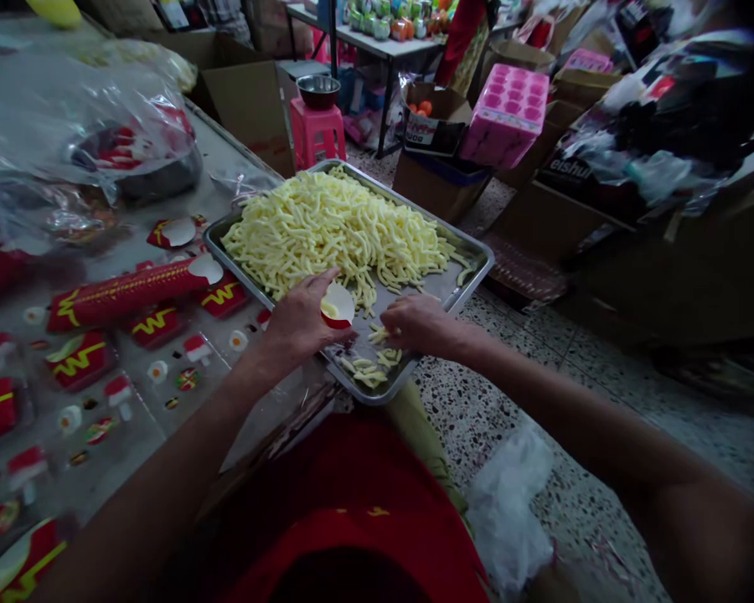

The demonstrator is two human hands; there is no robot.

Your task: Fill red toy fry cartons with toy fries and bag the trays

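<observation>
Tray (456, 293) near left hand (302, 314) clasping carton (343, 301).

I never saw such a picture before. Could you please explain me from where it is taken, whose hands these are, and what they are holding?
There is no machine here. One camera, worn on a person's head, looks forward and down, so the two bare arms are the wearer's own. The left hand holds a small red and white carton. The right hand is over the metal tray, fingers curled beside some loose pale strips; whether it grips any, I cannot tell. A large heap of pale yellow strips fills much of the tray. On the table at the picture's left lie a long red stack and flat red packets with yellow marks.
</observation>
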